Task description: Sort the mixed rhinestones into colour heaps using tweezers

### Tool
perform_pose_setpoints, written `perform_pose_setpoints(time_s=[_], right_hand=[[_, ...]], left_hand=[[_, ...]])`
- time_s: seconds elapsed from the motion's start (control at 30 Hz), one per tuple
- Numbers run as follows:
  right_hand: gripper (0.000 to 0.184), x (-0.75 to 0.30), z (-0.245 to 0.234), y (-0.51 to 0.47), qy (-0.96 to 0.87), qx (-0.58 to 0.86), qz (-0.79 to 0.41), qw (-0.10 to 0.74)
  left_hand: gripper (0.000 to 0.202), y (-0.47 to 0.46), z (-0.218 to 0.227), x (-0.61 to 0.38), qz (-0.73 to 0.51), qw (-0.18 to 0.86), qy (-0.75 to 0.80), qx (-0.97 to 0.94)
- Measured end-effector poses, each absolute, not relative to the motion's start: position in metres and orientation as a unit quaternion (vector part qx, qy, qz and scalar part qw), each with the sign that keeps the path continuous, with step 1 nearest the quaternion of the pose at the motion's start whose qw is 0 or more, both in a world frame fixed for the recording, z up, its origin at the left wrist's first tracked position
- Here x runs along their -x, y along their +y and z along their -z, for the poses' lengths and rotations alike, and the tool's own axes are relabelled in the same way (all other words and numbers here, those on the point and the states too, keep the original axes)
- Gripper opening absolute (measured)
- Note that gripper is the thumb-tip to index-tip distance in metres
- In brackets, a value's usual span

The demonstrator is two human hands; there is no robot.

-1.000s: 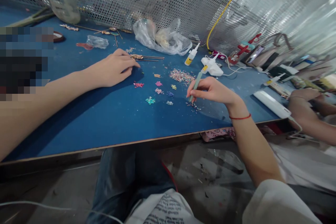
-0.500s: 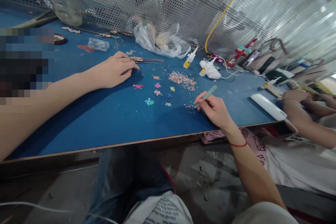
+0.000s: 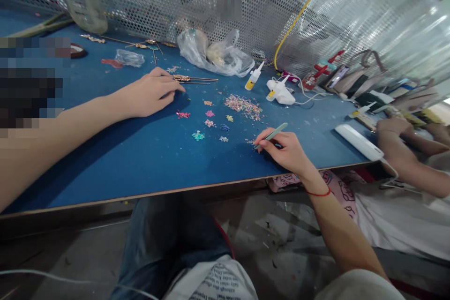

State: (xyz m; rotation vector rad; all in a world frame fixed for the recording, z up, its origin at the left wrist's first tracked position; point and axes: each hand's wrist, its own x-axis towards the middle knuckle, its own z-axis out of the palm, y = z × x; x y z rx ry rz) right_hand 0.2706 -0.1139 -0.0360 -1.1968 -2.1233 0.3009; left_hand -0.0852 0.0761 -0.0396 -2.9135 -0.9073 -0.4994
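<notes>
The right hand (image 3: 283,150) is over the worktop (image 3: 151,164) near its front edge, thumb and fingers pinching a pair of pale green tweezers (image 3: 276,131) that slants down to the left, its upper end standing out above the fingers. Its tips point at the worktop by a small loose scatter (image 3: 250,141) of shiny bits, partly hidden by the fingers, and whether they grip a bit cannot be told. To the left of this hand, farther along the front edge, lie sorted clusters: silver (image 3: 224,139) nearest, blue (image 3: 225,127) just behind it, yellow (image 3: 229,118) behind that, then pale pink (image 3: 210,123), bright pink (image 3: 210,113) and orange (image 3: 208,102), with teal (image 3: 198,135) and red (image 3: 183,115) farthest left. The large mixed pile (image 3: 242,106) spreads beyond the right hand, toward the back edge. The left hand (image 3: 154,91) rests palm down, farther from the front edge than the right, its fingers loosely bent and slightly apart; nothing shows in its grasp. The red cluster sits just in front and to the right of its fingertips, while a gold hairpin (image 3: 202,79) lies right beside the fingers, prongs toward the right; whether they touch it is unclear. Near the back edge, a clear plastic bag (image 3: 228,58) stands behind the hairpin, and a glue bottle (image 3: 251,82) stands behind the mixed pile.
</notes>
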Motion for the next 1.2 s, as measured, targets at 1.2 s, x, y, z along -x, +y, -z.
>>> perform_pose_setpoints(time_s=[1.2], right_hand=[[0.029,-0.136,0.008,0.033,-0.871,0.338,-0.188,0.304]], left_hand=[[0.043,0.091,0.040,0.093,0.400,-0.285,-0.442,0.751]])
